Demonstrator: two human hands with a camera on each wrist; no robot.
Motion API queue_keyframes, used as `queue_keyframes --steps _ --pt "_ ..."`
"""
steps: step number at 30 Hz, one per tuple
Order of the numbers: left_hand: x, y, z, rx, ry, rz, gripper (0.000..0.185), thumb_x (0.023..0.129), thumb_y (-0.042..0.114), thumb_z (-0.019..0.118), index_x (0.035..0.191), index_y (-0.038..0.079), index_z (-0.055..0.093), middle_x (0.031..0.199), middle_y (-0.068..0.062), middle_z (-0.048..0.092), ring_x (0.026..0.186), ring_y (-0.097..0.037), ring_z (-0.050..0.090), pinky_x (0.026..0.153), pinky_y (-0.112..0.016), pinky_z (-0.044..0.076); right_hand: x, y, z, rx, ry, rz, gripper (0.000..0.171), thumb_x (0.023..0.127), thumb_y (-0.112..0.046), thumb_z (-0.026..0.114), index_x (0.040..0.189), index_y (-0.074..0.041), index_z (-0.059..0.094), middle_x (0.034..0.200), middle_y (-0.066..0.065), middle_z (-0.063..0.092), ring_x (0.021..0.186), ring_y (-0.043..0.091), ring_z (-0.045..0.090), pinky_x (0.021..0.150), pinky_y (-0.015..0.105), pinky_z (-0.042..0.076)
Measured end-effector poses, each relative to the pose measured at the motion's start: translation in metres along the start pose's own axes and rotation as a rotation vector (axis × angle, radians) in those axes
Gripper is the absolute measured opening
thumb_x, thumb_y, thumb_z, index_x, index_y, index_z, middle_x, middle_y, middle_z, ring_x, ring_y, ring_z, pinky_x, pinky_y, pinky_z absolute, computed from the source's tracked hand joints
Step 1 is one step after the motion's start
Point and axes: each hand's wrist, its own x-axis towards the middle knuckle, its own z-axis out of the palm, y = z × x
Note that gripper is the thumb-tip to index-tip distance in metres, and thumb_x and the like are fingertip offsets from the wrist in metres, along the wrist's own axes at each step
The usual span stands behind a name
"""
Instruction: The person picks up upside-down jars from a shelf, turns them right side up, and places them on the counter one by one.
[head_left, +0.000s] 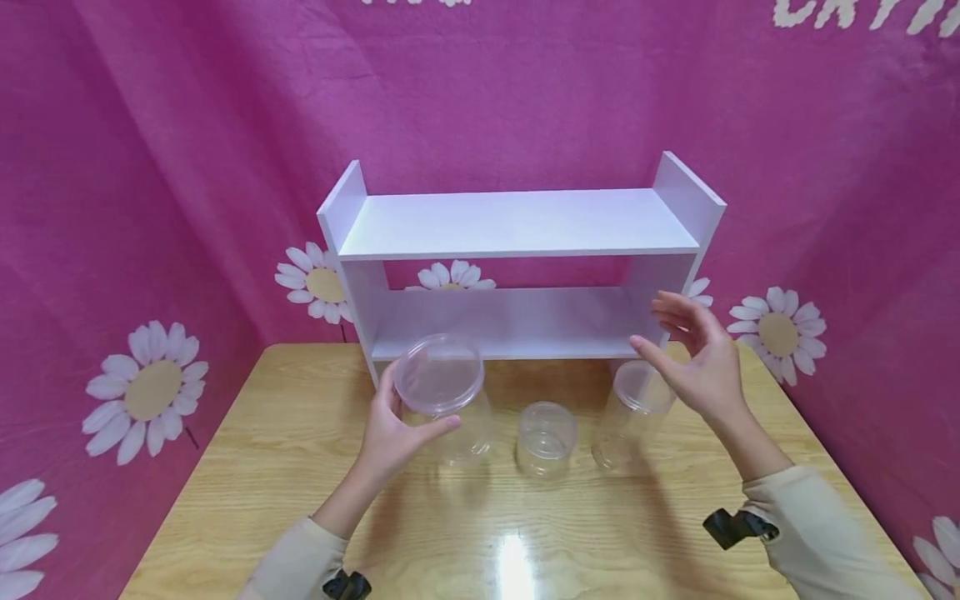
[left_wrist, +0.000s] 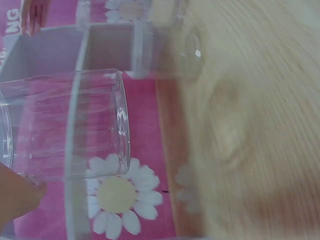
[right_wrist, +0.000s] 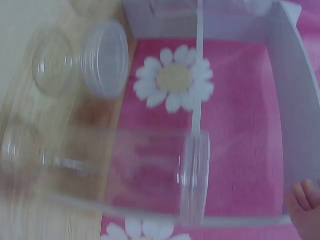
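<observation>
My left hand (head_left: pixel 397 437) grips a wide clear plastic jar (head_left: pixel 468 425) near its round lid, with fingers on the far side and thumb in front. In the left wrist view, the base of this jar (left_wrist: pixel 122 125) shows against the pink cloth, above the wooden tabletop. My right hand (head_left: pixel 705 362) is raised, fingers apart and holding nothing, above and right of a tall, slim clear jar (head_left: pixel 630 425). That tall jar (right_wrist: pixel 140 170) has a clear lid and stands on the table. Between the two stands a short clear jar (head_left: pixel 546 442), also lidded.
Behind the jars stands a white two-tier shelf (head_left: pixel 517 221) with raised side panels, at the back of the wooden table (head_left: pixel 285 500). Pink cloth (head_left: pixel 517 100) with white daisies hangs behind and at both sides. Black wrist cameras (head_left: pixel 738 527) sit on the sleeves.
</observation>
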Motion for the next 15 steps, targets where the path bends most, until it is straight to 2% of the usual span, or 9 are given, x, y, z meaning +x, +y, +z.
queue_keyframes --steps 3,9,12,15 --pt "0.000 -0.009 -0.003 0.019 0.009 -0.014 0.099 0.061 -0.005 0.086 0.144 0.008 0.034 0.145 -0.011 0.044 0.135 -0.026 0.043 0.117 -0.033 0.034 0.007 0.010 -0.014 -0.009 0.086 0.023 0.053 0.075 0.011 0.073 0.125 0.005 0.056 0.107 -0.021 0.063 0.100 -0.004 0.061 0.083 0.004 0.049" --pt "0.001 -0.022 -0.005 0.039 0.023 -0.045 0.100 0.061 -0.002 0.086 0.145 0.008 0.032 0.146 -0.013 0.042 0.137 -0.030 0.042 0.117 -0.039 0.035 0.021 0.029 -0.029 0.075 0.242 0.121 0.039 0.077 0.009 0.070 0.115 -0.002 0.063 0.096 -0.015 0.067 0.089 -0.002 0.064 0.081 0.005 0.051" --pt "0.002 -0.027 -0.005 0.046 0.022 -0.053 0.100 0.061 -0.001 0.087 0.145 0.009 0.033 0.146 -0.012 0.042 0.136 -0.031 0.043 0.116 -0.039 0.035 0.026 0.039 -0.033 0.157 0.231 0.164 0.036 0.079 0.009 0.069 0.112 -0.004 0.065 0.093 -0.013 0.069 0.086 -0.002 0.065 0.078 0.004 0.051" --pt "0.003 -0.030 -0.004 0.053 0.016 -0.053 0.100 0.061 -0.001 0.087 0.145 0.008 0.033 0.145 -0.013 0.043 0.136 -0.031 0.043 0.116 -0.039 0.035 0.030 0.047 -0.037 0.224 0.151 0.196 0.032 0.082 0.006 0.067 0.111 -0.008 0.066 0.093 -0.015 0.070 0.086 -0.005 0.065 0.078 0.003 0.050"
